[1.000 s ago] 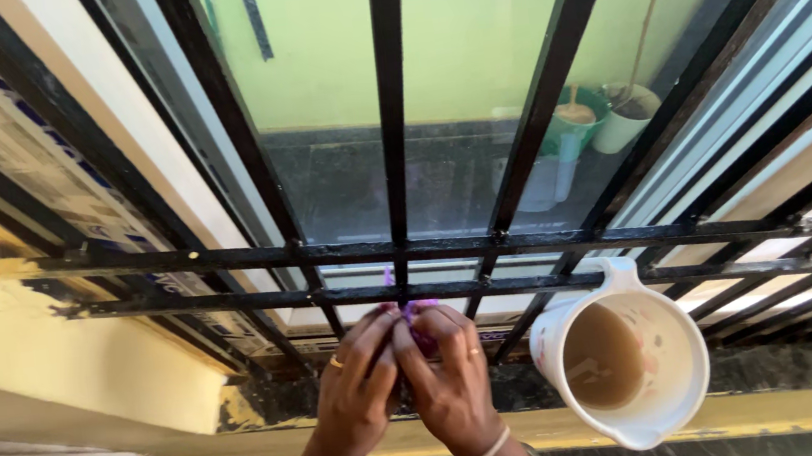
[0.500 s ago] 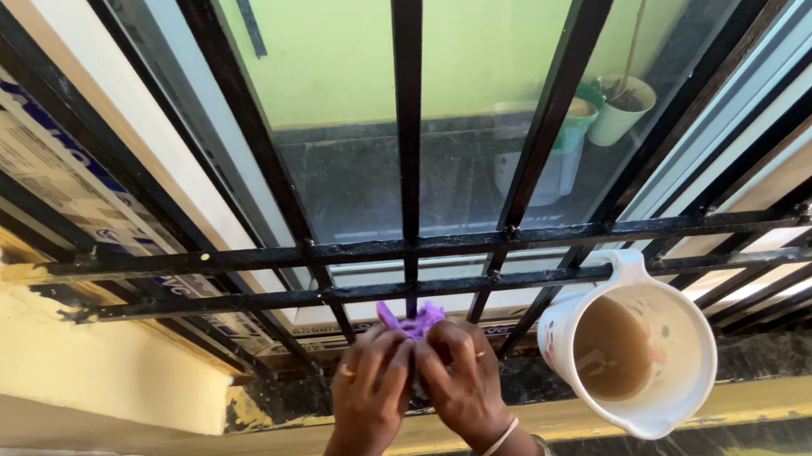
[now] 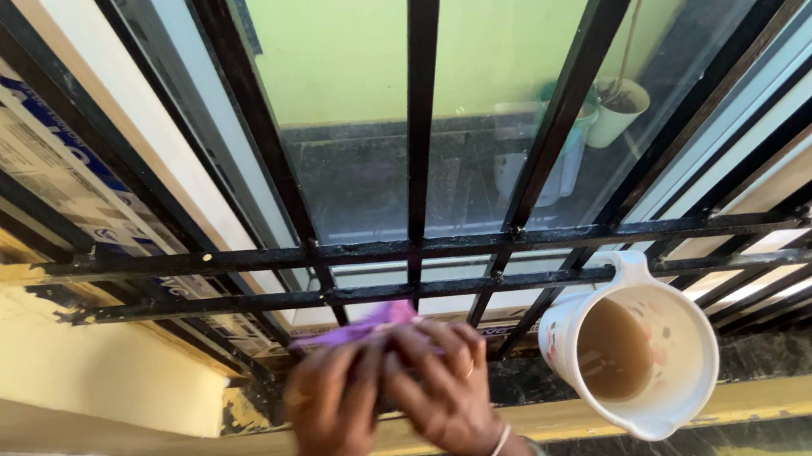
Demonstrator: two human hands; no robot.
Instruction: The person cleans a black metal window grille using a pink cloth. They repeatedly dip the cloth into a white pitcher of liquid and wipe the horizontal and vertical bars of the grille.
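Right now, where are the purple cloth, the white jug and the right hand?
purple cloth [image 3: 356,328], head view, bare stretch left of the fingers.
white jug [image 3: 690,324], head view, right rim.
right hand [image 3: 447,395], head view, back of hand.

- Just one view here, from a camera on the person's head, tilted steeply down and forward.
- It faces a barred window [image 3: 428,246], close up; the bars fill most of the shot.
- Both hands sit low and centre, right under the lens.
- The sill [image 3: 762,361] runs across the bottom edge.
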